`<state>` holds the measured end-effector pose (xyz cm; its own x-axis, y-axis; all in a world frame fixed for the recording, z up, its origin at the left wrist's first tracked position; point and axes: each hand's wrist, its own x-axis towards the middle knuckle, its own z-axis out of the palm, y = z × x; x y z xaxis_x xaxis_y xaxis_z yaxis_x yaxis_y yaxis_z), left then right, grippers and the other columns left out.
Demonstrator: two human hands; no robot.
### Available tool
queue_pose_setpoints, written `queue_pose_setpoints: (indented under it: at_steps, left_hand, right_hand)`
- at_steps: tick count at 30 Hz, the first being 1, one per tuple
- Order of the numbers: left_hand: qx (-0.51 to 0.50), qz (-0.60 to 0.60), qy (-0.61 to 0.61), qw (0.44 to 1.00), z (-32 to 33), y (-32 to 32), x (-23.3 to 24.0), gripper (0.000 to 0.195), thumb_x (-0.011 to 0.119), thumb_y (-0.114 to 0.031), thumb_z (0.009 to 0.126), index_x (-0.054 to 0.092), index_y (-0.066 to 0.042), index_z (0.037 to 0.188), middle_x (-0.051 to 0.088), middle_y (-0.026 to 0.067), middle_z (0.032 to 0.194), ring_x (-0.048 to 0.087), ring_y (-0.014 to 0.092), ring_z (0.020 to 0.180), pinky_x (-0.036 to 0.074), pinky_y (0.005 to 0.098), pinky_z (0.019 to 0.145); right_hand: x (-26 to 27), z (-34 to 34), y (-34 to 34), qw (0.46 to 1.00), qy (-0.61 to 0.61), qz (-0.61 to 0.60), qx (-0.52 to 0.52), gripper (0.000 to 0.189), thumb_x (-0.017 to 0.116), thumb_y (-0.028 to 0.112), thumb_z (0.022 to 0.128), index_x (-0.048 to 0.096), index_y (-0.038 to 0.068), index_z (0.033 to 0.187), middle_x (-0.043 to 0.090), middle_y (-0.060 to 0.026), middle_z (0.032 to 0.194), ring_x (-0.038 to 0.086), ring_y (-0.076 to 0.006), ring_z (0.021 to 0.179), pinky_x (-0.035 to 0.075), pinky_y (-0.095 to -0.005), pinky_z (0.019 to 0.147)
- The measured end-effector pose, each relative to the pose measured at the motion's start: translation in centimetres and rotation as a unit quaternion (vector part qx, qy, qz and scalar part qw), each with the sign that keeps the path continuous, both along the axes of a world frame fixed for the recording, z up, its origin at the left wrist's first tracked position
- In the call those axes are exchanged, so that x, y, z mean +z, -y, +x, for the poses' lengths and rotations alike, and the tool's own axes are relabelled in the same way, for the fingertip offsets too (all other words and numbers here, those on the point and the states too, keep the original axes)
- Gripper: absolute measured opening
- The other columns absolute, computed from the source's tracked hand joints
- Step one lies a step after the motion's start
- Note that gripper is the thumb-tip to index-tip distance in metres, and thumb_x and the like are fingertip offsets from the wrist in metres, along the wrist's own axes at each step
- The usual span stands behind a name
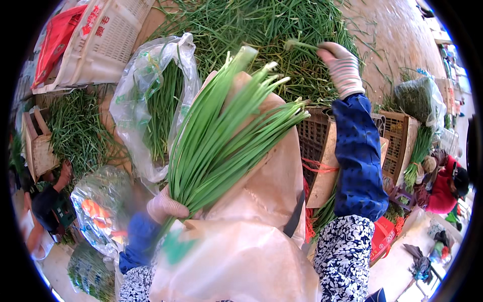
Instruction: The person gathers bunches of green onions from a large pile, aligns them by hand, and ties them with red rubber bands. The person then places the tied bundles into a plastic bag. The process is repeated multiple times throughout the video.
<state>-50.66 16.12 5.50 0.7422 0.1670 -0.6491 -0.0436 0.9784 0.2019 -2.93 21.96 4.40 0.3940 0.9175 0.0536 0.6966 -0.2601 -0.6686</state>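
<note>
A fanned bunch of green garlic chives lies over my apron-covered lap, its pale stem ends pointing up and away. My left hand, in a striped knit glove, is closed around the leafy lower part of the bunch. Out to the upper right, my right hand, gloved too, pinches a thin green stalk by one end, apart from the bunch. Beneath that stalk spreads a large heap of loose green leaves. Left of the bunch, a clear plastic bag holds more chives.
A white plastic crate stands upper left, beside scattered greens. Right of my lap are a brown crate and a wooden board with red ties. A person in red sits far right; another person's arm and leg show far left.
</note>
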Motion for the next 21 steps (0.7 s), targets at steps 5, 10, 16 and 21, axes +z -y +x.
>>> queue_pose_setpoints:
  at_steps: [5, 10, 16, 21]
  left_hand:
    - [0.001, 0.027, -0.004, 1.000, 0.0, 0.1, 0.6, 0.087, 0.080, 0.002, 0.050, 0.044, -0.002, 0.129, 0.063, 0.0184, 0.094, 0.063, 0.029, 0.069, 0.051, 0.0372, 0.060]
    - [-0.015, 0.073, -0.054, 0.996, 0.9, 0.0, 1.7, 0.085, 0.078, 0.007, 0.049, 0.047, -0.003, 0.128, 0.064, 0.0169, 0.098, 0.064, 0.028, 0.073, 0.052, 0.0380, 0.065]
    - [-0.060, 0.166, -0.169, 0.970, 1.0, -0.1, 3.2, 0.076, 0.080, 0.008, 0.052, 0.052, -0.002, 0.122, 0.064, 0.0097, 0.106, 0.062, 0.021, 0.095, 0.051, 0.0354, 0.083]
    - [-0.109, 0.194, -0.177, 0.959, 1.2, -0.7, 3.9, 0.070, 0.080, 0.005, 0.057, 0.053, -0.001, 0.121, 0.062, 0.0083, 0.110, 0.060, 0.018, 0.099, 0.049, 0.0320, 0.086]
  right_hand:
    - [-1.0, -1.0, 4.3, 0.943, -0.239, -0.174, -0.149, 0.049, 0.065, 0.035, 0.083, 0.056, 0.014, 0.126, 0.059, -0.0066, 0.119, 0.061, -0.0181, 0.083, 0.050, -0.0296, 0.071]
    - [1.1, -6.5, 8.2, 0.908, -0.382, -0.166, 0.044, 0.041, 0.071, 0.013, 0.076, 0.060, 0.002, 0.114, 0.063, -0.0020, 0.092, 0.057, -0.0109, 0.083, 0.047, -0.0248, 0.075]
    - [-0.1, -6.0, 11.8, 0.887, -0.456, -0.045, -0.053, 0.033, 0.062, -0.001, 0.076, 0.062, 0.001, 0.109, 0.064, -0.0029, 0.091, 0.060, -0.0108, 0.084, 0.049, -0.0250, 0.076]
    - [-1.5, -6.7, 13.5, 0.857, -0.503, -0.015, -0.113, 0.035, 0.059, -0.003, 0.080, 0.058, 0.000, 0.114, 0.062, -0.0031, 0.093, 0.058, -0.0091, 0.081, 0.048, -0.0218, 0.074]
